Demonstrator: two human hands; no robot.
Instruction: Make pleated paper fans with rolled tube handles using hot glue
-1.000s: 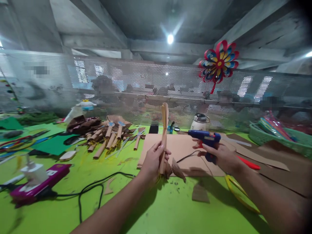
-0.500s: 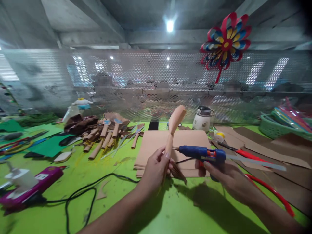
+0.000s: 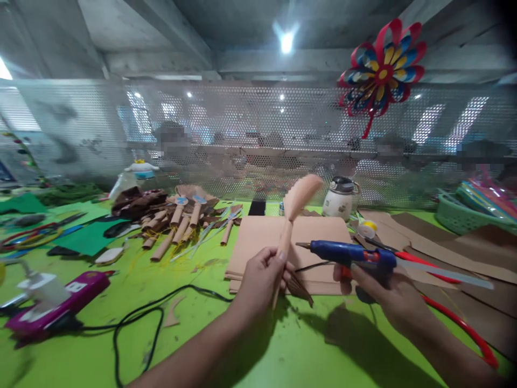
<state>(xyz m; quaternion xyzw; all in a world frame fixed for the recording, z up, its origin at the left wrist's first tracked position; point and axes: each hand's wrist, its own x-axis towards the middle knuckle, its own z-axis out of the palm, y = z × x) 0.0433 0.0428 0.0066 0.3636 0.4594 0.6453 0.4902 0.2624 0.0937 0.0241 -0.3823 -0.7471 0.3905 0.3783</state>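
Pinched in my left hand [image 3: 260,277] is a tan paper piece [image 3: 297,202], upright, with a fanned, pleated top and a narrow rolled stem. A darker brown paper strip [image 3: 298,286] hangs below the same fingers. My right hand [image 3: 385,293] grips a blue hot glue gun [image 3: 351,253], a clear glue stick [image 3: 444,274] sticking out of its back. The gun's nozzle points left at the stem, a short gap away from it. Behind both hands lies a stack of tan paper sheets [image 3: 258,237].
Several rolled paper pieces [image 3: 181,221] are heaped at the left, near green sheets [image 3: 89,237] and a purple power strip [image 3: 64,302]. A black cord [image 3: 161,302] crosses the table. Red-handled scissors [image 3: 460,323] and brown paper lie right; a white jug [image 3: 338,199] stands behind.
The glue gun has moved right, away from the paper stem, where its nozzle was close or touching. The paper piece's fanned top has turned slightly. The camera view has shifted a little.
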